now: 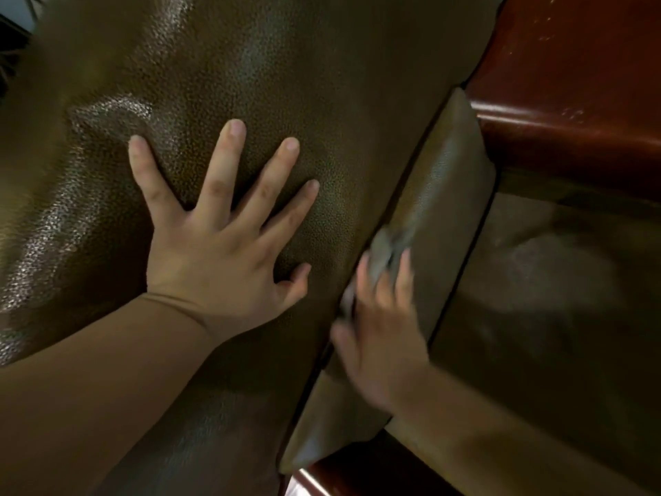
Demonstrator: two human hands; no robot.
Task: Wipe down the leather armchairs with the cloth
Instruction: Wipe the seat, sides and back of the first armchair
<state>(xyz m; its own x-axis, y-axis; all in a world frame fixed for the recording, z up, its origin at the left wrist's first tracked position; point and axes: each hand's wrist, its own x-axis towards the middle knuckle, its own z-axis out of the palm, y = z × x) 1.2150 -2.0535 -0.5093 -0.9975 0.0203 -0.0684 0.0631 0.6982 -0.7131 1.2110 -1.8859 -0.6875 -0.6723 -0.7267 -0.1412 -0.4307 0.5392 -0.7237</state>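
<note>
The left hand [221,252] lies flat on the broad brown leather cushion [293,84] of the armchair, fingers [223,162] straight and spread wide, holding nothing; it appears to brace or steady the cushion. The leather here shows a pebbled grain with bright sheen patches on the side of the hand away from the seam.

The right hand [382,327] sits just beside the left, across the dark seam [361,252] that separates the cushion from a narrower padded leather panel [450,195]. This hand is motion-blurred. A grey cloth [388,252] shows beneath and beyond its fingers, pressed against the panel close to the seam. The fingers look fairly extended over the cloth, but the blur prevents saying whether they pinch it or only press it flat.

Beyond the panel, away from the cushion, stands polished reddish wood [572,84], apparently the chair's arm or frame. Below that wood lies a further stretch of dull brown leather [554,281], dim and indistinct.

Judgement on step: wiping is under way, with the cloth working the panel along the seam. How much of this chair, or of any other armchair, has been covered cannot be judged from this view.

Judgement on the next move: the stroke should follow the seam line with steady pressure, the cloth kept bunched under the fingers so that it does not slip into the gap. The bracing hand will need to shift before the cloth can pass over the cushion area it covers.
</note>
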